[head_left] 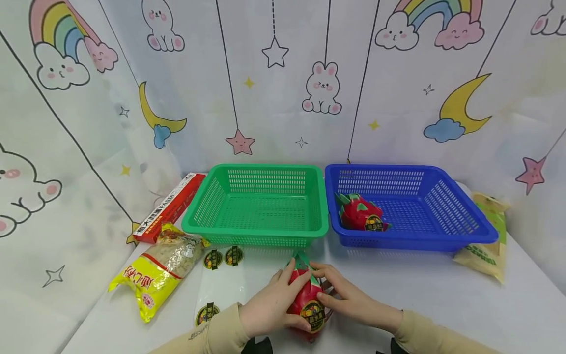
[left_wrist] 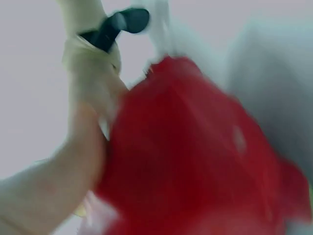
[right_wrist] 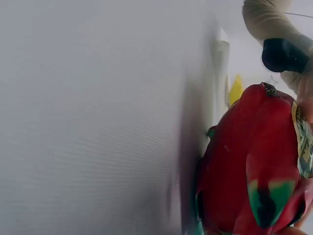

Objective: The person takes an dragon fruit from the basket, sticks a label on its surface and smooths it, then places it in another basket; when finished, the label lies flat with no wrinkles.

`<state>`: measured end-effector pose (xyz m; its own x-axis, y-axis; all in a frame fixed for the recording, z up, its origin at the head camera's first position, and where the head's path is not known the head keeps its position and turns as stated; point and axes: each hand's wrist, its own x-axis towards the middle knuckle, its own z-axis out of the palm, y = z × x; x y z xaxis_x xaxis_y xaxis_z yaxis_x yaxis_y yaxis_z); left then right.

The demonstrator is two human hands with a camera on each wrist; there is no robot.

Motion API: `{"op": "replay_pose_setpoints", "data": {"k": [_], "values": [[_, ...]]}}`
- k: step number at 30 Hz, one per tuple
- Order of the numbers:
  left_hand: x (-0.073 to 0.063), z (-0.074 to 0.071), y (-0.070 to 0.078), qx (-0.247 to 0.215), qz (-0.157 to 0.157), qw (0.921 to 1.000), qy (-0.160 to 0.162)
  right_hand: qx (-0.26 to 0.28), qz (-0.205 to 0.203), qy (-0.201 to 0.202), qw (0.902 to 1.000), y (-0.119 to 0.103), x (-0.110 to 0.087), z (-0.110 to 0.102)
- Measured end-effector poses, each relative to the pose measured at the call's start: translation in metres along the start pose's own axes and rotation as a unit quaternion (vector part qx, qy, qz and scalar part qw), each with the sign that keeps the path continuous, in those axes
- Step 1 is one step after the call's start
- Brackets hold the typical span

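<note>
A red dragon fruit (head_left: 305, 295) with green-tipped scales lies on the white table near the front edge. A round black-and-gold sticker (head_left: 313, 315) sits on its near end. My left hand (head_left: 275, 302) grips the fruit from the left, thumb beside the sticker and fingers over the top. From the other side my right hand (head_left: 349, 297) holds it with curled fingers. The left wrist view shows the fruit (left_wrist: 186, 156) blurred and close. In the right wrist view the fruit (right_wrist: 254, 161) rests against the table, its sticker (right_wrist: 303, 139) partly seen at the edge.
A green basket (head_left: 256, 236) stands behind the hands. Beside it, a blue basket (head_left: 415, 244) contains another stickered dragon fruit (head_left: 359, 215). A sticker sheet (head_left: 221, 285), a yellow bag (head_left: 161, 270) and a red box (head_left: 170, 209) lie left; a beige-green packet (head_left: 488, 255) lies right.
</note>
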<state>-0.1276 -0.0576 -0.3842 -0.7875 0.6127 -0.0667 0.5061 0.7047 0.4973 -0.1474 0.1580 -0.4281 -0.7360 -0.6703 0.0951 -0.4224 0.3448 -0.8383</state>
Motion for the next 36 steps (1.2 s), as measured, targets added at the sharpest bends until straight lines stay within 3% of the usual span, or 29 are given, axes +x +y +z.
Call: {"op": "replay_pose_setpoints", "data": {"k": [3, 6, 9, 13, 15, 21, 24, 30, 33, 36], "values": [[-0.004, -0.002, 0.002, -0.012, 0.008, 0.9998, -0.012, -0.017, -0.024, -0.020, 0.9994, 0.001, -0.002, 0.000], [-0.004, 0.000, 0.002, -0.015, 0.015, 0.9998, -0.003, -0.054, -0.047, -0.016, 0.9973, 0.002, -0.002, 0.003], [-0.003, 0.008, 0.003, 0.016, 0.026, 0.9990, 0.034, -0.078, -0.055, 0.003, 0.9954, 0.002, -0.002, 0.009], [-0.002, 0.020, 0.004, 0.062, 0.032, 0.9938, 0.087, -0.071, -0.064, 0.018, 0.9953, 0.003, -0.002, 0.011], [-0.002, 0.023, 0.004, 0.063, 0.030, 0.9929, 0.096, -0.058, -0.073, 0.017, 0.9955, 0.005, -0.002, 0.009], [-0.002, 0.019, 0.003, 0.032, 0.032, 0.9962, 0.074, -0.014, -0.096, 0.012, 0.9952, 0.009, 0.000, 0.003], [-0.003, 0.014, 0.001, 0.004, 0.037, 0.9984, 0.042, -0.008, -0.103, 0.014, 0.9945, 0.009, 0.000, 0.000], [-0.003, 0.003, -0.004, -0.034, 0.038, 0.9984, -0.023, -0.006, -0.076, -0.004, 0.9971, 0.007, 0.001, -0.005], [-0.003, 0.004, -0.005, -0.053, 0.043, 0.9975, -0.017, -0.001, -0.071, -0.009, 0.9974, 0.007, 0.002, -0.005], [-0.002, 0.010, -0.004, -0.054, 0.049, 0.9972, 0.017, -0.001, -0.067, 0.008, 0.9977, 0.006, 0.003, -0.002]]}}
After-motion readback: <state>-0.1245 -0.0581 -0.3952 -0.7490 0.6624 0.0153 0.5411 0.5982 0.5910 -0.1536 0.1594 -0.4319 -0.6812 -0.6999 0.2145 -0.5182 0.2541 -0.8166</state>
